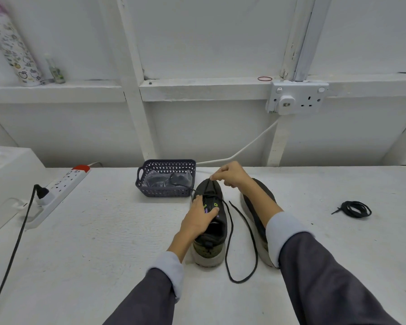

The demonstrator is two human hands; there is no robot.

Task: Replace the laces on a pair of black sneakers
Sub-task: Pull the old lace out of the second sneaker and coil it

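Two black sneakers stand on the white table, toes pointing away from me. My left hand rests on the tongue and eyelets of the left sneaker, thumb on its right side. My right hand pinches a black lace above that sneaker's toe. The lace runs from the front eyelets and loops loosely on the table between the shoes. My right forearm crosses over the right sneaker and hides much of it. A coiled black lace lies apart at the right.
A dark plastic basket holding clear bags with dark contents sits just behind the left sneaker. A white power strip with a black plug and cable lies at the left. A wall socket and white cable are behind.
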